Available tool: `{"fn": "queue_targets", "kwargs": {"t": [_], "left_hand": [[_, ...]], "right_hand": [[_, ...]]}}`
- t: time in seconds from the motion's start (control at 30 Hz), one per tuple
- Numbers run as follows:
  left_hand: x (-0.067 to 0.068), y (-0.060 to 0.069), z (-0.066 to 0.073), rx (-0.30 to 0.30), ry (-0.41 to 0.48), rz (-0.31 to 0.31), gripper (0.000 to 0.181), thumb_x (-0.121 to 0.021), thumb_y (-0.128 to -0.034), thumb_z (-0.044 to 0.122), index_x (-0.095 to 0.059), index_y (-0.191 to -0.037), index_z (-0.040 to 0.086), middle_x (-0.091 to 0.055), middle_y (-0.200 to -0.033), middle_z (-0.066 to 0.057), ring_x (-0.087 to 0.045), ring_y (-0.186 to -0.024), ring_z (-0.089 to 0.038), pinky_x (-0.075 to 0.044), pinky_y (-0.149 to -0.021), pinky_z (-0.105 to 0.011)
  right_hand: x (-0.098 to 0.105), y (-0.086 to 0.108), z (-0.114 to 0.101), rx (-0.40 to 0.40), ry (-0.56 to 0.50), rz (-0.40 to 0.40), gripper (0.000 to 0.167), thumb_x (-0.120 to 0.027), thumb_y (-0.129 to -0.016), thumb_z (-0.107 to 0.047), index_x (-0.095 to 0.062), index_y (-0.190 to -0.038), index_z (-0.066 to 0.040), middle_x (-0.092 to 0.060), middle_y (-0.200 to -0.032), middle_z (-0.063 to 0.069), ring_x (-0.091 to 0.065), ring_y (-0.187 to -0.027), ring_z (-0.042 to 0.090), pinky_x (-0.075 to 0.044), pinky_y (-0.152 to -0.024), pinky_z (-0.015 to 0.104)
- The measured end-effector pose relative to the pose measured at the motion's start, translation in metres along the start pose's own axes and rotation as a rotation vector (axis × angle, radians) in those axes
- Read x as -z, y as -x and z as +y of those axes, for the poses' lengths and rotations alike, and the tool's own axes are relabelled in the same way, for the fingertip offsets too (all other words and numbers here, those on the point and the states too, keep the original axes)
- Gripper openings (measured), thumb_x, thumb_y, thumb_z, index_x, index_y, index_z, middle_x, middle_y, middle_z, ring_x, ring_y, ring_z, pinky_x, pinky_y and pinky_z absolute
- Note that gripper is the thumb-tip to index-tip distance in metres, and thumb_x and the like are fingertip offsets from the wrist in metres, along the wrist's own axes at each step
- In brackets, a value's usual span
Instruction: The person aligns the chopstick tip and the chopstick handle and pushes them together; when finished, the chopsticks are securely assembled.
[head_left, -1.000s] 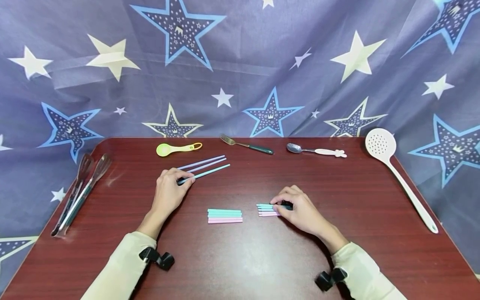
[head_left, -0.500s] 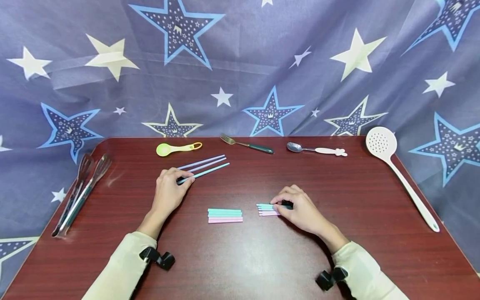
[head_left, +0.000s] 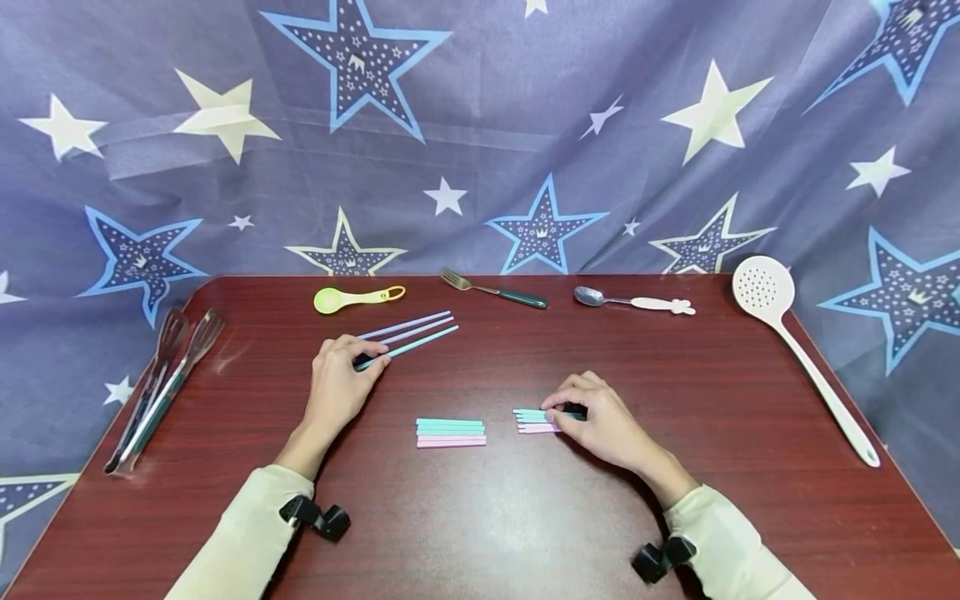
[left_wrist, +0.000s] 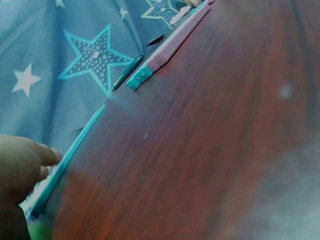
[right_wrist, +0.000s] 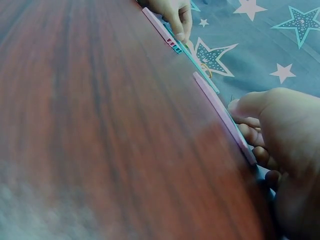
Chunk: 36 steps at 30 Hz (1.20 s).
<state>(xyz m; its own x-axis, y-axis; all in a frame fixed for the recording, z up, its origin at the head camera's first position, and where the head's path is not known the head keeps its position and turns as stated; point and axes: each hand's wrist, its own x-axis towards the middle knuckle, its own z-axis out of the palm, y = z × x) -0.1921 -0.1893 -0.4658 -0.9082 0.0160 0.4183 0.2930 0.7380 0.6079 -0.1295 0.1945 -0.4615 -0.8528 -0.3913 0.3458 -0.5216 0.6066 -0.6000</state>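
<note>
At the left, my left hand (head_left: 341,379) pinches the near end of a light blue stick (head_left: 423,341) between thumb and fingers. Two lilac-blue sticks (head_left: 416,329) lie behind it, their near ends hidden by the hand. My right hand (head_left: 603,417) holds curled fingers and thumb at a bundle of short pastel green and pink sticks (head_left: 532,421), covering its right part. Between the hands lies another row of green and pink sticks (head_left: 451,432), side by side and untouched. The right wrist view shows a pink stick (right_wrist: 220,107) along my right fingers.
A yellow-green measuring spoon (head_left: 327,300), a fork (head_left: 517,297) and a white-handled spoon (head_left: 652,304) lie along the table's back edge. What looks like tongs (head_left: 161,400) lies at the left edge. A white skimmer (head_left: 761,287) lies at the right. A star-patterned curtain (head_left: 480,150) hangs behind.
The near light blue stick's far end has shifted very slightly. Both hands stay in place, and the other sticks and utensils lie as before.
</note>
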Motion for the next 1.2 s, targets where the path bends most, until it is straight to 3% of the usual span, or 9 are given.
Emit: {"fn": "queue_targets", "kwargs": {"t": [0.17,0.3,0.43,0.57,0.73,1.2], "left_hand": [[-0.003,0.007,0.025,-0.027,0.108,-0.004,0.011,-0.084,-0.0858,0.017,-0.083,-0.097,0.015,-0.077,-0.096,-0.004,-0.064,-0.090,-0.022,-0.044,-0.083,-0.034],[-0.010,0.021,0.046,-0.112,0.189,-0.155,0.011,-0.084,-0.0871,0.021,-0.083,-0.098,0.020,-0.076,-0.095,0.006,-0.062,-0.084,-0.012,-0.045,-0.074,-0.022],[-0.016,0.034,0.060,-0.195,0.202,-0.330,0.014,-0.085,-0.0858,0.026,-0.083,-0.099,0.024,-0.073,-0.094,0.012,-0.059,-0.088,-0.008,-0.047,-0.075,-0.026],[-0.019,0.041,0.065,-0.224,0.160,-0.412,0.018,-0.086,-0.0830,0.028,-0.083,-0.100,0.026,-0.070,-0.096,0.014,-0.057,-0.094,-0.007,-0.047,-0.081,-0.030],[-0.021,0.044,0.066,-0.225,0.141,-0.433,0.020,-0.087,-0.0813,0.028,-0.083,-0.101,0.025,-0.070,-0.097,0.013,-0.057,-0.095,-0.008,-0.048,-0.081,-0.030],[-0.025,0.045,0.065,-0.184,0.147,-0.398,0.008,-0.085,-0.0847,0.025,-0.084,-0.092,0.028,-0.069,-0.090,0.016,-0.056,-0.091,-0.006,-0.047,-0.078,-0.028]], "right_hand": [[0.001,0.000,-0.001,-0.008,0.007,-0.004,0.015,-0.082,-0.084,-0.012,-0.081,-0.097,-0.020,-0.071,-0.091,-0.011,-0.055,-0.087,0.008,-0.045,-0.074,0.026],[0.001,0.000,-0.001,-0.006,0.013,-0.006,0.015,-0.083,-0.084,-0.014,-0.081,-0.098,-0.020,-0.071,-0.091,-0.011,-0.055,-0.088,0.008,-0.045,-0.075,0.026],[0.000,-0.001,-0.001,0.001,0.020,-0.008,0.015,-0.083,-0.084,-0.015,-0.081,-0.098,-0.020,-0.071,-0.092,-0.010,-0.055,-0.088,0.008,-0.045,-0.075,0.026],[0.001,-0.001,-0.001,-0.001,0.023,-0.007,0.014,-0.083,-0.084,-0.015,-0.081,-0.097,-0.020,-0.071,-0.092,-0.009,-0.054,-0.088,0.008,-0.045,-0.075,0.027],[0.001,0.000,-0.001,-0.008,0.026,-0.011,0.014,-0.083,-0.084,-0.016,-0.081,-0.098,-0.021,-0.071,-0.092,-0.010,-0.054,-0.088,0.007,-0.044,-0.075,0.026],[0.001,0.000,-0.001,-0.011,0.016,-0.012,0.014,-0.084,-0.084,-0.015,-0.080,-0.096,-0.021,-0.071,-0.091,-0.009,-0.052,-0.087,0.007,-0.043,-0.074,0.026]]}}
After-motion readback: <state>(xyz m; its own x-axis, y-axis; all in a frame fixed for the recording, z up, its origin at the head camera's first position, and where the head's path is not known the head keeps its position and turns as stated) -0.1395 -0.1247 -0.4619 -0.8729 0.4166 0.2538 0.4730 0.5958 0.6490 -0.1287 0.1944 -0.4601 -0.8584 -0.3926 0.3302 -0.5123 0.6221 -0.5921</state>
